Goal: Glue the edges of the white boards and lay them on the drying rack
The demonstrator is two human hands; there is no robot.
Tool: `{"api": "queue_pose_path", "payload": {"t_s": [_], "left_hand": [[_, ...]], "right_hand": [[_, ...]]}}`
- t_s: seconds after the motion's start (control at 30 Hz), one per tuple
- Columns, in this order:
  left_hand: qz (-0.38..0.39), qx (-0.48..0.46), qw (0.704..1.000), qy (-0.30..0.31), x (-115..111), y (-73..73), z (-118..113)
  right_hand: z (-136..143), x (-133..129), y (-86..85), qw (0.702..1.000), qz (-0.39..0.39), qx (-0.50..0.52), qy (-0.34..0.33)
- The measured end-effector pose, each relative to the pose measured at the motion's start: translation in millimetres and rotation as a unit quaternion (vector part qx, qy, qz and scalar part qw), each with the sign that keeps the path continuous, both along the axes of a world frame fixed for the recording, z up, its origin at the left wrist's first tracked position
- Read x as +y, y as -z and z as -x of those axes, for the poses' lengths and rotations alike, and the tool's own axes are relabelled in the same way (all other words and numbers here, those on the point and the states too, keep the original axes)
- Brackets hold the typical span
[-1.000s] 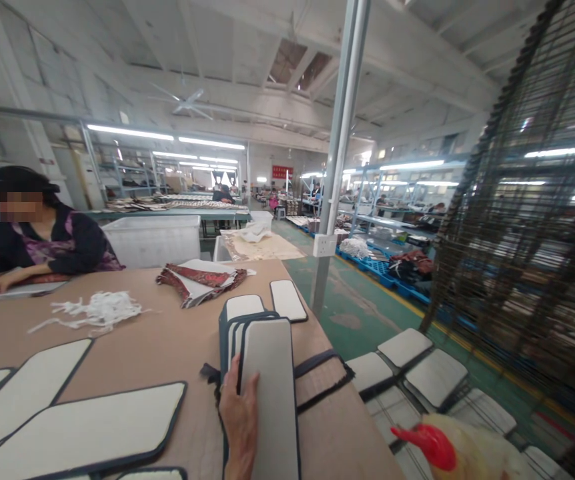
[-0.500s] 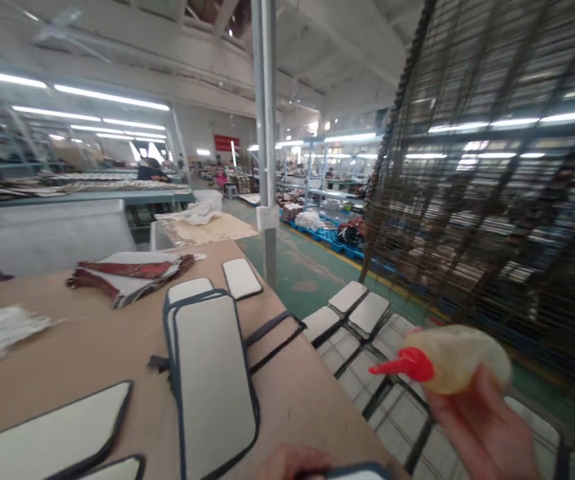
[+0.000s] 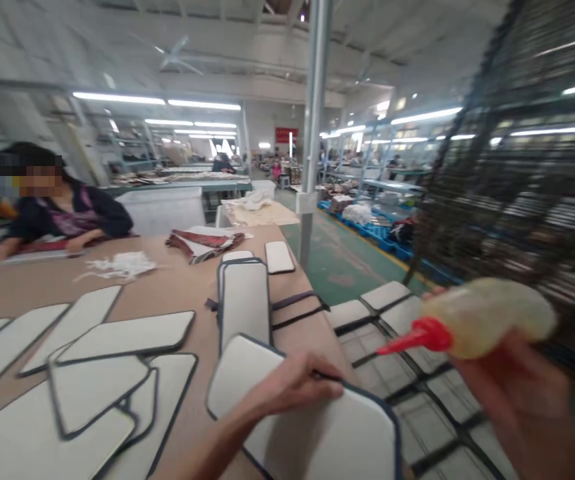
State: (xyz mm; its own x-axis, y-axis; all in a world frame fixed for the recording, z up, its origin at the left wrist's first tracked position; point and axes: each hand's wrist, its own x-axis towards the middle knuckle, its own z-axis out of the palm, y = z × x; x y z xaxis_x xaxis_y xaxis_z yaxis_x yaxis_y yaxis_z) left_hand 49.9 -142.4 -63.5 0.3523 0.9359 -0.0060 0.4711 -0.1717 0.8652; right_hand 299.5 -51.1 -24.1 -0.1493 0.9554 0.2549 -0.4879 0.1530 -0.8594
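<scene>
My right hand [image 3: 522, 380] is wrapped round a pale yellow squeeze bottle [image 3: 497, 317], tipped sideways with its red nozzle pointing left. With fingers curled over its far edge, my left hand [image 3: 297, 383] grips a white panel with dark edging [image 3: 347, 433]. That panel lies across the near end of a stack of narrow white panels [image 3: 245, 293]. Two dark straps [image 3: 295, 312] stretch from the stack to the table's right edge. Many more edged panels [image 3: 127, 333] lie loose and overlapping on the left. The fingertips of my right hand are partly behind the bottle.
A brown table [image 3: 177, 283] carries white scraps [image 3: 122, 265] and folded red-and-white pieces [image 3: 205, 243]. A co-worker [image 3: 77, 213] sits at its far left side. More panels lie on a rack [image 3: 417, 377] below right, near a wire mesh frame [image 3: 507, 167]. A metal post [image 3: 315, 133] stands behind.
The view has swung left, bringing the co-worker and loose panels into sight. My left hand has raised the edged panel into view from the bottom edge. The bottle stays in my right hand.
</scene>
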Motion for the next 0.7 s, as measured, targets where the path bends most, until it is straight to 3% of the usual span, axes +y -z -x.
{"api": "queue_pose_path", "payload": {"t_s": [0.07,0.17,0.3,0.53,0.7], "left_hand": [[-0.058,0.075,0.995,0.039,16,-28.7,9],[-0.07,0.129,0.985,0.088,31,-65.7,18],[-0.043,0.179,0.972,0.146,32,-97.8,11],[-0.039,0.153,0.949,0.273,45,-117.4,-9],[-0.024,0.153,0.94,0.305,50,-124.0,-18]], "right_hand": [[-5,-3,-15.6,0.999,0.01,0.033,-0.024],[-10,-5,-32.6,0.998,-0.008,0.03,-0.057],[-22,-8,-42.3,0.994,-0.017,0.015,-0.103],[-33,-11,-48.7,0.99,-0.048,0.0,-0.134],[-31,-10,-52.5,0.987,-0.067,-0.003,-0.146]]}}
